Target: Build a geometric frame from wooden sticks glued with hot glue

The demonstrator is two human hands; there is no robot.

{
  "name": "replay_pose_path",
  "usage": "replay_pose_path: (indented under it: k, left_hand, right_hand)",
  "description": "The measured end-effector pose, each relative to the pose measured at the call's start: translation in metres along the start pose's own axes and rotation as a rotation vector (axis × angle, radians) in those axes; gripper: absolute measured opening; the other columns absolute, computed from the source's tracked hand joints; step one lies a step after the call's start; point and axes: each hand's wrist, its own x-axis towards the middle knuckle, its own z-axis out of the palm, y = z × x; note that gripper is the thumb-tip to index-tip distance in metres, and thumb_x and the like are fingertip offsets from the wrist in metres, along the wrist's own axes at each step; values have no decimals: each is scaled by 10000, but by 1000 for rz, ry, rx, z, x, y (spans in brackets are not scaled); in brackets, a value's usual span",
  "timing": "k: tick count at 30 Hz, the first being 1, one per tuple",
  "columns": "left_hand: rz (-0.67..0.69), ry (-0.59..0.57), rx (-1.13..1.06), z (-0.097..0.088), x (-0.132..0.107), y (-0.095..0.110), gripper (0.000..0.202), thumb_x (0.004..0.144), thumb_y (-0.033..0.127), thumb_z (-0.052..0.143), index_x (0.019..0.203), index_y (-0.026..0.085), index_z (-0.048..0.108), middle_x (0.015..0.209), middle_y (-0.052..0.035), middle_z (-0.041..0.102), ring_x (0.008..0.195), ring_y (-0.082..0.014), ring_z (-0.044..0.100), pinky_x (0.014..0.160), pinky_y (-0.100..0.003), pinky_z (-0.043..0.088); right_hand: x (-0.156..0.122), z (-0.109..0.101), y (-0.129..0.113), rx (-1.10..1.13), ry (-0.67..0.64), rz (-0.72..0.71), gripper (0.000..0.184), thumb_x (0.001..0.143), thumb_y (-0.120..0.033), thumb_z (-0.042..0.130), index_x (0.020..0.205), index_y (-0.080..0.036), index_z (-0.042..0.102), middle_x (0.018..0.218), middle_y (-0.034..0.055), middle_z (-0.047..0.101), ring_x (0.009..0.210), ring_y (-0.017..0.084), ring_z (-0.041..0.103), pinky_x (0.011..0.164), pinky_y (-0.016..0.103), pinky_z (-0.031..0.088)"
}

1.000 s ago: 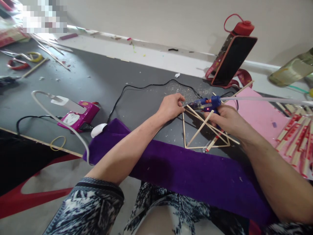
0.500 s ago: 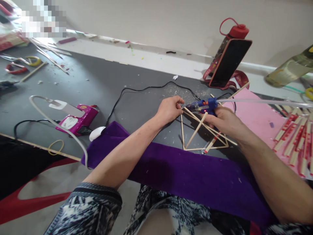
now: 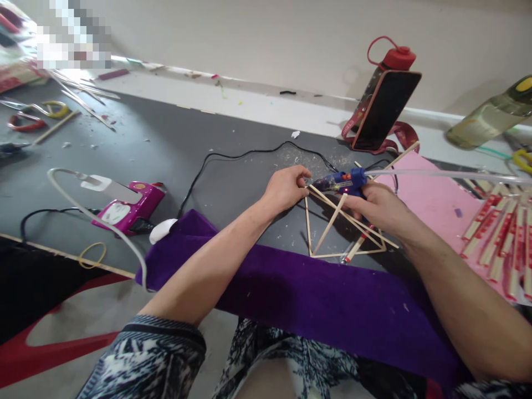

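Observation:
My right hand (image 3: pixel 380 208) is closed round a blue glue gun (image 3: pixel 343 181), whose nozzle points left at the top corner of a frame of thin wooden sticks (image 3: pixel 332 221). A clear glue stick (image 3: pixel 449 174) juts out of the gun's back to the right. My left hand (image 3: pixel 286 188) pinches the sticks at that same corner, fingertips right beside the nozzle. The frame lies on the dark grey mat (image 3: pixel 174 149) just beyond a purple cloth (image 3: pixel 316 299) spread over my lap.
A phone (image 3: pixel 384 111) leans on a red-capped bottle (image 3: pixel 393 61) at the back. A pink sheet (image 3: pixel 436 205) and several wrapped sticks (image 3: pixel 502 238) lie at the right. A magenta device (image 3: pixel 128 205), a white cable, a rubber band (image 3: pixel 92 255) and scissors (image 3: pixel 29 113) sit at the left.
The view has shifted slightly. Both hands stay at the stick frame's top corner, with the glue gun's nozzle held against the joint.

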Motion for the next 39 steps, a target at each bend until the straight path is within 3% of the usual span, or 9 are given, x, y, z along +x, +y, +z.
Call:
replay_pose_path:
  k: [10,17,20,24,29,33,39]
  left_hand:
    - [-5,-2,14,1,1,-2,409,671,113,689,1075,177,674,844,2,675,726,-121,566,663,-243,418]
    - [-7,-21,31,-2,1,0,406,683,135,690,1085,188,673,866,-9,664,742,-129,572,694,-254,436]
    - [-17,-25,42,-3,2,1,406,686,140,693,1090,182,676,870,-16,663,735,-131,572,693,-256,439]
    - [-16,-24,64,-4,3,1,391,691,162,699,1081,181,683,860,-13,662,732,-133,573,688,-252,439]
    - [-20,-22,75,-4,3,1,391,696,183,695,1087,185,687,855,-15,663,728,-138,579,699,-259,439]
    - [-32,-18,65,-4,3,0,392,691,195,697,1083,186,689,844,-16,663,717,-142,579,691,-262,438]
    - [-26,-14,54,-3,4,-2,403,688,225,696,1088,185,685,833,-4,653,719,-135,576,687,-246,434]
  right_hand:
    - [-8,-9,2,-87,45,-45,355,859,-480,553,631,-209,547,549,1,594,503,139,524,505,294,369]
    - [-25,-25,6,-96,88,-63,325,840,-479,579,637,-227,610,680,31,678,628,189,593,580,320,442]
    - [-35,-37,9,67,104,-48,246,812,-458,619,798,-223,690,823,31,719,713,197,630,659,330,496]
    - [-55,-57,17,166,222,46,284,778,-425,673,998,-250,712,931,15,710,841,208,630,710,320,502]
    - [-74,-83,47,252,364,273,238,733,-374,716,863,-176,695,691,25,618,581,145,513,527,284,416]
    - [-72,-96,79,356,442,330,204,678,-262,739,844,-184,650,697,17,630,583,143,541,538,279,415]
    - [-54,-99,103,526,402,467,169,729,-294,728,797,-179,626,678,41,642,532,140,540,455,265,367]
